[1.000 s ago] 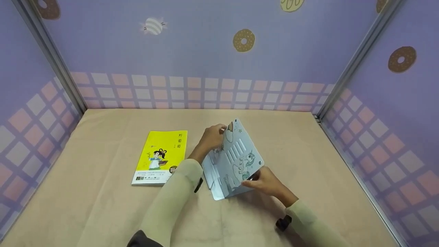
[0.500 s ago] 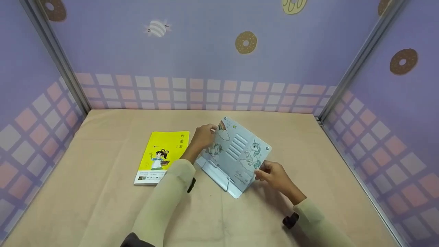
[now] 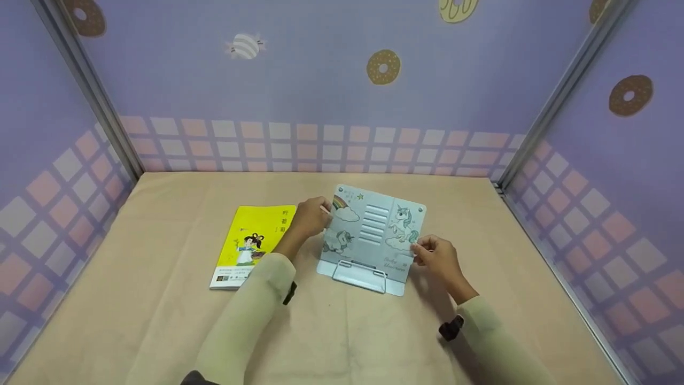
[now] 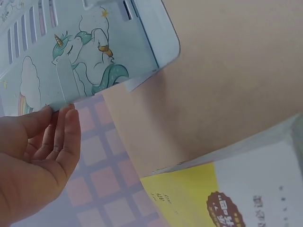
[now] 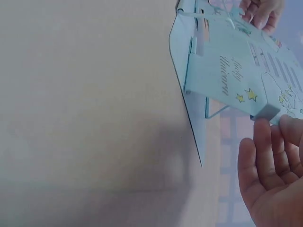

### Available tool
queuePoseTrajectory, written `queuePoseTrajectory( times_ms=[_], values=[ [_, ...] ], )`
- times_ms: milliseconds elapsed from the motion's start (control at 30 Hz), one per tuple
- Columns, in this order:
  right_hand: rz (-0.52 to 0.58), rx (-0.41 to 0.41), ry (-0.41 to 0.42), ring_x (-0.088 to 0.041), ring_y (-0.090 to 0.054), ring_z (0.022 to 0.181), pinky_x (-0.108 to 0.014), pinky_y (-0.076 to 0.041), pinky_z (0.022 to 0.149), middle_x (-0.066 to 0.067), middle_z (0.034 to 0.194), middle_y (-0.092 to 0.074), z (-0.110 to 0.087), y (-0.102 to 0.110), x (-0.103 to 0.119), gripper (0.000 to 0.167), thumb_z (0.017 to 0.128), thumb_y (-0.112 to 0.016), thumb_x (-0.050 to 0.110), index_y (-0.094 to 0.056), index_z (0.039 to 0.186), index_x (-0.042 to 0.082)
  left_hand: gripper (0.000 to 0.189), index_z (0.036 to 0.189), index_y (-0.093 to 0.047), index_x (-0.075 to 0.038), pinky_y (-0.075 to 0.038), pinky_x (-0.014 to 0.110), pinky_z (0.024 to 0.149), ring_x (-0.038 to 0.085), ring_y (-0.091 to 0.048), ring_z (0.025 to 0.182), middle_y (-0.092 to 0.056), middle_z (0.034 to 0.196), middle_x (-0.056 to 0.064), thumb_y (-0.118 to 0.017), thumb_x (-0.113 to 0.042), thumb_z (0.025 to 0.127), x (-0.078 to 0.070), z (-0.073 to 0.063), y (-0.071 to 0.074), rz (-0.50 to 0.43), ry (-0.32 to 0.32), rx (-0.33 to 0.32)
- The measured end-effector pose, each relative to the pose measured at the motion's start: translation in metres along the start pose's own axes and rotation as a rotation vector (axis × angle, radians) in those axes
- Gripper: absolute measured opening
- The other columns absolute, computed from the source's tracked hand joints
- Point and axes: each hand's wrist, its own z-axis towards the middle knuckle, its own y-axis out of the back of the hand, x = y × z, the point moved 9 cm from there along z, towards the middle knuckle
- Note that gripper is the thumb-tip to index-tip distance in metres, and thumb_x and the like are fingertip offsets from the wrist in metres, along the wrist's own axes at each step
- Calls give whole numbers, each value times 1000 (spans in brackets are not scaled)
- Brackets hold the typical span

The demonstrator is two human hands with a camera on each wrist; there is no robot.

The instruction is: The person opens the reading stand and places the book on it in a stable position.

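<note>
A pale blue book stand (image 3: 374, 222) printed with unicorns, a rainbow and stars stands on the cloth, its panel tilted back. Slots run down its middle, and a wire page holder (image 3: 359, 277) spans the front ledge. My left hand (image 3: 311, 216) pinches the panel's left edge; in the left wrist view, thumb and fingertips meet on that edge. On the opposite side my right hand (image 3: 439, 259) pinches the right edge, with the thumb (image 5: 291, 127) and fingers at a folded tab in the right wrist view. Behind the panel, a support leg (image 5: 218, 111) partly shows.
A yellow and white book (image 3: 235, 227) with a cartoon child on its cover lies left of the stand, partly covered by my left forearm. Beige cloth (image 3: 176, 224) covers the table. Purple patterned walls (image 3: 320, 80) enclose the back and both sides.
The book stand has turned from an angled, side-on pose to face nearly towards me, its ledge now at the front. Both hands have moved with its edges, the left one slightly leftward.
</note>
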Motion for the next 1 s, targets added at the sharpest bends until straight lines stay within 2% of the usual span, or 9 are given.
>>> queuePoseTrajectory(
  times_ms=[200, 333, 467, 600, 833, 933, 1000],
  values=[
    [-14, -45, 13, -22, -68, 79, -38, -61, 78, -10, 91, -67, 11, 2, 3, 12, 98, -67, 15, -67, 98, 3, 12, 113, -59, -13, -61, 33, 79, 25, -68, 94, -70, 109, 9, -56, -8, 102, 4, -8, -2, -37, -16, 30],
    [-31, -66, -5, -24, -66, 84, -40, -58, 81, -10, 94, -67, 17, 3, 4, 13, 99, -66, 18, -67, 100, 5, 13, 114, -56, -14, -62, 36, 81, 28, -69, 97, -69, 112, 8, -54, -8, 103, 5, -12, -5, -57, 6, 57],
    [-57, -86, -17, -25, -65, 86, -35, -56, 78, -10, 96, -66, 22, 4, 4, 14, 100, -65, 20, -67, 102, 6, 14, 115, -55, -14, -61, 40, 87, 31, -68, 101, -68, 117, 8, -53, -8, 102, 6, -14, -9, -100, 28, 87],
    [-83, -98, -19, -22, -64, 85, -27, -54, 72, -10, 96, -67, 26, 6, 4, 15, 100, -65, 20, -68, 103, 7, 15, 115, -55, -14, -61, 38, 88, 29, -68, 101, -68, 118, 9, -54, -8, 102, 6, -16, -12, -114, 40, 103],
    [-108, -113, -5, -22, -64, 87, -27, -54, 72, -10, 98, -67, 28, 7, 7, 16, 101, -64, 22, -68, 104, 7, 15, 116, -56, -15, -60, 37, 89, 28, -68, 101, -67, 118, 7, -55, -9, 102, 6, -16, -11, -112, 40, 105],
    [-109, -148, 9, -22, -62, 86, -26, -52, 70, -10, 97, -67, 26, 7, 9, 16, 100, -63, 22, -68, 103, 7, 16, 117, -57, -14, -60, 37, 89, 29, -68, 103, -68, 118, 7, -55, -12, 101, 9, -17, -11, -105, 43, 108],
    [-112, -201, 39, -22, -62, 86, -24, -50, 68, -10, 97, -67, 23, 8, 14, 15, 99, -63, 21, -67, 102, 7, 18, 118, -59, -14, -59, 36, 89, 30, -68, 104, -68, 119, 7, -56, -15, 101, 12, -18, -10, -86, 43, 115]
  ],
)
